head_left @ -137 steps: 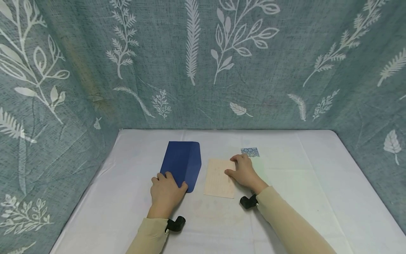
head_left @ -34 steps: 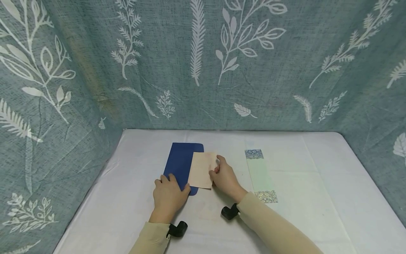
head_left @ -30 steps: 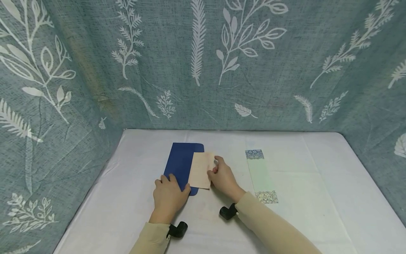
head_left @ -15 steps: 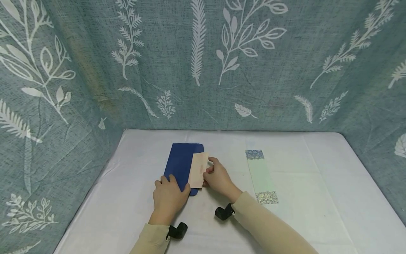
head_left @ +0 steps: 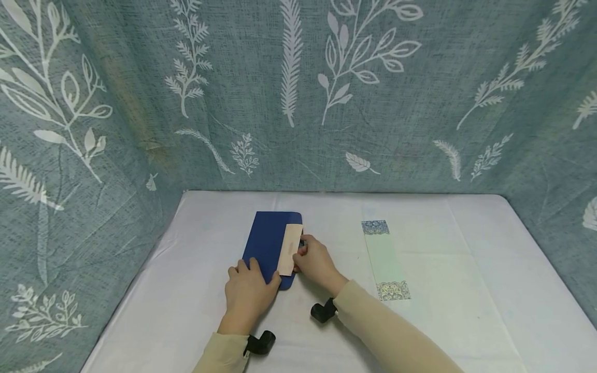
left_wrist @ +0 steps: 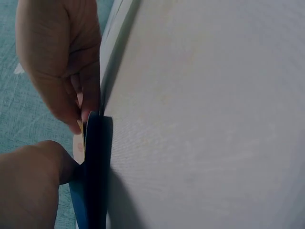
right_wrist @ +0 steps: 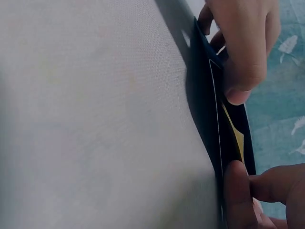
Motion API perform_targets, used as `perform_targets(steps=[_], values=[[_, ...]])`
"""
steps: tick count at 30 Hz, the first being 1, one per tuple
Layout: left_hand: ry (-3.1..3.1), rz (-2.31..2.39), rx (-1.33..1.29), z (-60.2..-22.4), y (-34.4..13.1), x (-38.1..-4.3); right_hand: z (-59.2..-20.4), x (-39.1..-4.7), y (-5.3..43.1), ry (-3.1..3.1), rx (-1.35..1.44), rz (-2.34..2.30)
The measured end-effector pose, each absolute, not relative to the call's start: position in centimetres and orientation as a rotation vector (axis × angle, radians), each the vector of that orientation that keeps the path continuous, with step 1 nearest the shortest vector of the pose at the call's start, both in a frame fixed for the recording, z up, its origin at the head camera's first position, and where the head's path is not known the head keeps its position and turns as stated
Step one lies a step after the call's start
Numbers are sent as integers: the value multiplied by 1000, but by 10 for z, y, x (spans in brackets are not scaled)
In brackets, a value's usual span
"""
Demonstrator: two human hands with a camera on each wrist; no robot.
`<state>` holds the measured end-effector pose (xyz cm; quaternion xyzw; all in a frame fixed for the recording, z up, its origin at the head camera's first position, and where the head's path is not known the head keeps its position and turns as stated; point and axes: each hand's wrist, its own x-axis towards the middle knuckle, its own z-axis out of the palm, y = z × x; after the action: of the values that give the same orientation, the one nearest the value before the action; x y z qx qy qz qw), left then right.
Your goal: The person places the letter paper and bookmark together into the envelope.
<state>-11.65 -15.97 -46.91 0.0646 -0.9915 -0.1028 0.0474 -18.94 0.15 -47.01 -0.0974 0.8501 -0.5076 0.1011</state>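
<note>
Step looks like sliding the card (head_left: 290, 248) into the env (head_left: 263, 238); card's part in, its remaining peach width lying over the flap (head_left: 294, 217). R hand (head_left: 317, 260) pinches the card's outer edge, thumb & fingers together on it. L hand (head_left: 248, 290) rests on the env's near part, fingers spread, thumb out by the mouth. To do it well: prob press lightly w/ L hand so the env doesn't skid, mouth a bit agape; R hand shd push level & square, b/c thin card cd buckle or a corner cd snag on the lip. Pinch nearer the very edge as less shows.

Env = smooth matte navy paper, flap corners rounded. Card = flat, pale, w/ faint marks, can't read. Mint strip (head_left: 382, 256) lies flat, well apart to the right, long & narrow, lacy patterned band each end. Cloth (head_left: 448, 248) = white, fine weave, soft creases; curtain (head_left: 266, 140) behind = teal, coarse-looking, w/ white leaf prints
</note>
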Motion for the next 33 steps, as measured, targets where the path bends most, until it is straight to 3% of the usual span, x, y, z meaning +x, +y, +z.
perform_targets(steps=[33], values=[[-2987, -347, 198, -471, -160, -116, -475, -190, -9, 2586, -575, -1343]])
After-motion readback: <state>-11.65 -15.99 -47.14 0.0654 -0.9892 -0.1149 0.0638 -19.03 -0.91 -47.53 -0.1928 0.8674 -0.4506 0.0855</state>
